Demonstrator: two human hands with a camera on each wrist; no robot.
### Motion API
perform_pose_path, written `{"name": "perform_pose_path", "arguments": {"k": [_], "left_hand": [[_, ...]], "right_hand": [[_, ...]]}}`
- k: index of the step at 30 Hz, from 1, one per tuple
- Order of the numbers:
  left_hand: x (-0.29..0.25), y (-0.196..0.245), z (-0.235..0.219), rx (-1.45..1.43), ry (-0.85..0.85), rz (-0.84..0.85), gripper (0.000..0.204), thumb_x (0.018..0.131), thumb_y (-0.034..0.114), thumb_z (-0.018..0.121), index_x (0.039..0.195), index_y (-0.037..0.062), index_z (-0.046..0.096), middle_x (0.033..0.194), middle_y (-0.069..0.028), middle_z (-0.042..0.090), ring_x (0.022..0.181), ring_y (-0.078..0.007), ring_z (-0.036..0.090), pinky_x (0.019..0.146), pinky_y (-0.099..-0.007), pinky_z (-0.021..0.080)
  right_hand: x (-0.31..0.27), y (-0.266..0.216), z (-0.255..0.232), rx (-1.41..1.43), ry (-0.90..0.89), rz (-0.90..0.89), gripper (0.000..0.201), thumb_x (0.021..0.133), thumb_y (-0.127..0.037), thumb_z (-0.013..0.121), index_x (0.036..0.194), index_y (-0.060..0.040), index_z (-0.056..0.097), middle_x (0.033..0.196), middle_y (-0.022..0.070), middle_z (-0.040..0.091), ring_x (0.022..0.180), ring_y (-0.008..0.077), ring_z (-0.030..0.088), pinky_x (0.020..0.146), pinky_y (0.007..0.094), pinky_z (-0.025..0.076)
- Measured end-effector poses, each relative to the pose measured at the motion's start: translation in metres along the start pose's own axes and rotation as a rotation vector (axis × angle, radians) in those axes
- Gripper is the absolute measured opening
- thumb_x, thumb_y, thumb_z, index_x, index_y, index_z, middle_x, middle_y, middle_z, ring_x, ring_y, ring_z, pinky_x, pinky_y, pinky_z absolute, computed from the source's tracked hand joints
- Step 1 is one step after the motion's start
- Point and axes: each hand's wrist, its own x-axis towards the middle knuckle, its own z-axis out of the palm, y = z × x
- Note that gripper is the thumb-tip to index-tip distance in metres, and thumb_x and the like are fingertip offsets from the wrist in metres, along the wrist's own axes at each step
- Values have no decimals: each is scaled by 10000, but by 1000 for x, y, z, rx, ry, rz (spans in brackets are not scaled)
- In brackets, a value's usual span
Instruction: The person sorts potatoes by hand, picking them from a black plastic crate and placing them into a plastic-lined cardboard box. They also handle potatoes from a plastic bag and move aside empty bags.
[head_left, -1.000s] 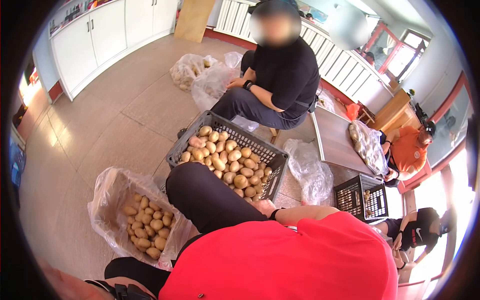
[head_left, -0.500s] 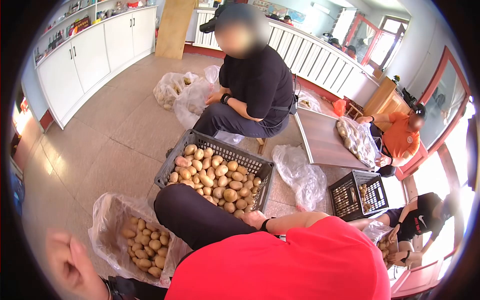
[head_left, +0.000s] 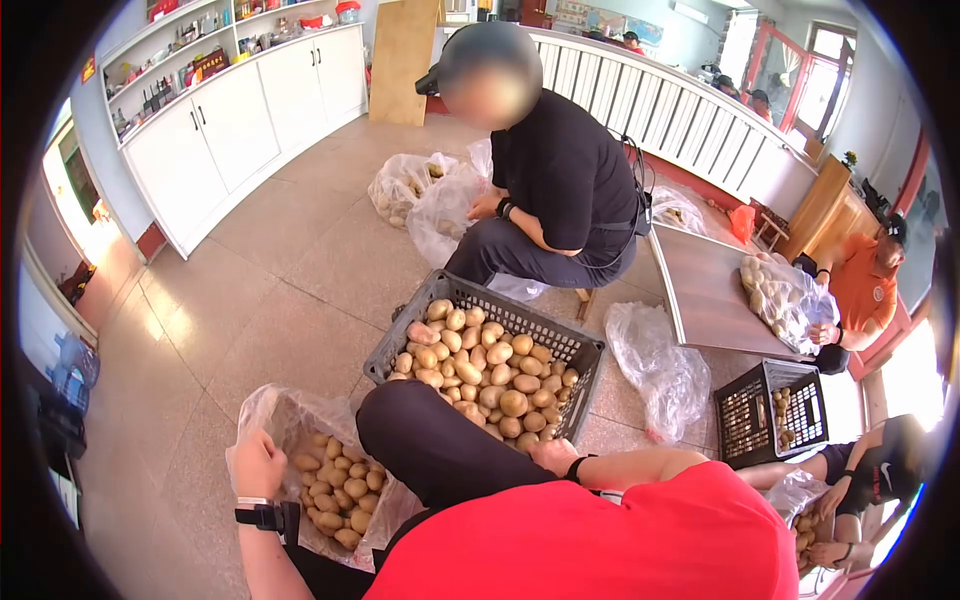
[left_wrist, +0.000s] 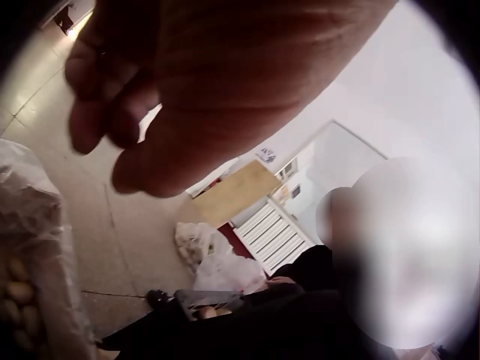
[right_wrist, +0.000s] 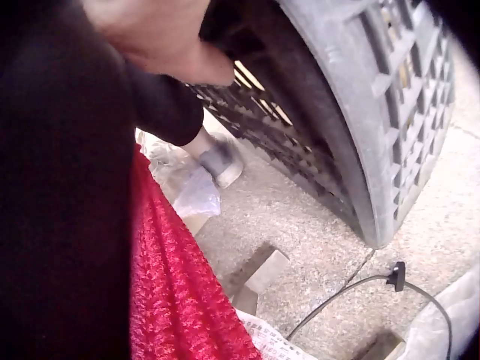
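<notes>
My left hand hovers at the left rim of a clear plastic bag that stands open with potatoes inside. Its fingers hang loosely bent with nothing between them in the left wrist view, where the bag's edge shows apart on the left. At the near edge of a black plastic crate heaped with potatoes, my right hand grips the rim. In the right wrist view that hand lies against the crate's side, its fingertips partly hidden.
A person in black sits beyond the crate by bagged potatoes. An empty plastic bag lies on the floor, right of the crate. Farther right are a low table, another crate and two more people.
My left hand has come up from the lower left to the rim of the potato bag. The right hand stays at the crate's edge. The head view has shifted.
</notes>
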Motion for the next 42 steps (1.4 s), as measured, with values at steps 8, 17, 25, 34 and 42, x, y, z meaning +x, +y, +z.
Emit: {"name": "perform_pose_path", "arguments": {"k": [8,17,25,34,42], "left_hand": [[-42,-13,1,-135,-379,-107,272,702,162,700,927,28,629,741,-177,641,735,-344,627,707,-409,494],[-44,-9,3,-152,-373,-69,333,724,155,691,1016,13,617,718,-182,634,726,-330,631,691,-389,492],[-43,-3,1,-170,-377,-83,372,731,171,689,1062,20,611,746,-186,642,738,-333,635,701,-391,496],[-41,10,-5,-182,-364,-25,410,720,162,685,1094,18,598,763,-188,649,735,-319,644,698,-389,503],[-41,12,-7,-212,-384,-26,424,719,153,682,1110,18,590,777,-186,654,736,-316,646,698,-386,505]], "right_hand": [[3,1,-7,97,-26,5,319,856,-342,449,986,-87,590,907,163,664,845,327,653,704,448,514],[0,-5,-16,89,-100,-5,336,849,-357,462,983,-71,576,955,175,648,920,321,631,761,435,497],[1,-4,-12,88,6,-13,299,845,-357,494,929,-95,610,875,150,668,852,308,653,706,424,517],[3,-2,-3,51,52,-10,280,842,-341,508,923,-91,606,867,144,667,834,306,654,686,423,518],[6,0,1,32,35,-4,298,843,-355,510,945,-91,602,860,135,666,839,304,652,691,417,520]]}}
